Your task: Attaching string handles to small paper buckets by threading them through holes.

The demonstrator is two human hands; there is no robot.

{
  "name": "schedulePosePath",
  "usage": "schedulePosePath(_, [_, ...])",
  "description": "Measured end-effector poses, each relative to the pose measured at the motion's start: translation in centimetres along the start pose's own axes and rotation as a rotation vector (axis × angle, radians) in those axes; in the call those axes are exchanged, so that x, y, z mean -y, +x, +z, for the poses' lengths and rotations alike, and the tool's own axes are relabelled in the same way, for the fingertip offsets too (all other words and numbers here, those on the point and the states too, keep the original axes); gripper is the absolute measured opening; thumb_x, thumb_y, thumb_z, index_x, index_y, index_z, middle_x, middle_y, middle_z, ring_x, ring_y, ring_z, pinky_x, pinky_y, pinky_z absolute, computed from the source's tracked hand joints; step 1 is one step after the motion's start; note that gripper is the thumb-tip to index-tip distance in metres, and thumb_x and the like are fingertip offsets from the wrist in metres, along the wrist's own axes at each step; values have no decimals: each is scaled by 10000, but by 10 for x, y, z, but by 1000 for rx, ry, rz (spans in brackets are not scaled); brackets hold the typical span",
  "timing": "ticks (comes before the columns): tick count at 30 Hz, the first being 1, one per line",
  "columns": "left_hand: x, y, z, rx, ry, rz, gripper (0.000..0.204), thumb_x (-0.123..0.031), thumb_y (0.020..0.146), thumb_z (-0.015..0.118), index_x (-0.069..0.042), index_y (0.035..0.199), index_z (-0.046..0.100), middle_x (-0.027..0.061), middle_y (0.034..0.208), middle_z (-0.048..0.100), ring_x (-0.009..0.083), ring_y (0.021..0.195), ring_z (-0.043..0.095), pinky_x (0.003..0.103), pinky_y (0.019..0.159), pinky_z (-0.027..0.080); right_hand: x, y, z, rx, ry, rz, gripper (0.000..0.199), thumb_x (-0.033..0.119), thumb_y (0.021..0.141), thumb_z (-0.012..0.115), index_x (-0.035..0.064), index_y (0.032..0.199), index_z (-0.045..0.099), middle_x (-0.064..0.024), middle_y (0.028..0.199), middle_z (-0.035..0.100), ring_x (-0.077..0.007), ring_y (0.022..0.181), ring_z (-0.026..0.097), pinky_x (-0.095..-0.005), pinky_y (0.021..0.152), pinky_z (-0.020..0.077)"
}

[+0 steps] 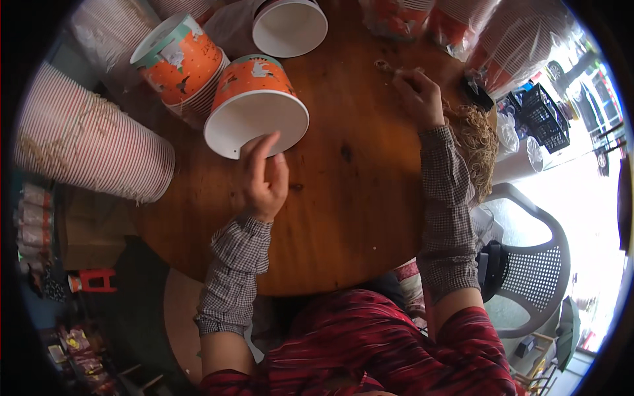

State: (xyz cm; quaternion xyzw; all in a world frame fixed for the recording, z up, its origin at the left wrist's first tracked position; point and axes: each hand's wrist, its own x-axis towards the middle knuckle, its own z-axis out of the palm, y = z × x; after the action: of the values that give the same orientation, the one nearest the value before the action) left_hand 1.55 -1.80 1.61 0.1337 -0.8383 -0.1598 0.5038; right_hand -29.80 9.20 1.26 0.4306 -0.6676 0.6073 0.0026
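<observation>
My left hand (264, 181) is raised in front of an orange paper bucket (254, 82) lying on its side, its white opening facing me. The fingers are apart and hold nothing; whether they touch the rim cannot be told. A small dark hole shows near that rim. Farther right, my right hand (421, 99) is closed in a pinch over the table, with a thin bit of tan string (389, 67) at its fingertips. Beside my right forearm lies a heap of tan strings (479, 145).
The round wooden table (350, 211) carries a long stack of nested buckets (92, 132) at left, a shorter orange stack (181, 63), and another white-mouthed bucket (290, 28). Plastic-wrapped stacks (522, 43) stand at far right. A grey chair (535, 264) and black crate (541, 119) are beyond the table.
</observation>
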Motion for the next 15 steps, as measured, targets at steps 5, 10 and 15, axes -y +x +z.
schedulePosePath(5, [-12, -9, 24, 21, -481, -350, 296, -25, 895, 541, -4, 1191, 551, 125, 1143, 588, 215, 1011, 579, 305, 836, 489, 67, -20, 17, 188, 216, 203, 166, 124, 854, 654, -29, 918, 652, -38, 736, 638, -60, 698, 575, -221, 605, 466])
schedulePosePath(10, [-39, -7, 54, 130, -668, -448, 510, -24, 911, 513, -24, 1396, 354, 129, 1302, 507, 151, 1006, 551, 274, 843, 477, 75, -34, 30, 482, -81, -114, 128, 71, 837, 655, -6, 938, 674, -57, 823, 668, -101, 768, 614, -260, 703, 502])
schedulePosePath(15, [-30, -16, 66, 141, -977, -545, 451, -29, 932, 498, -5, 1366, 376, 123, 1146, 561, 130, 885, 593, 255, 807, 511, 84, -63, 66, 610, -60, -311, 130, 66, 815, 651, 18, 934, 670, -112, 867, 661, -206, 777, 656, -313, 699, 521])
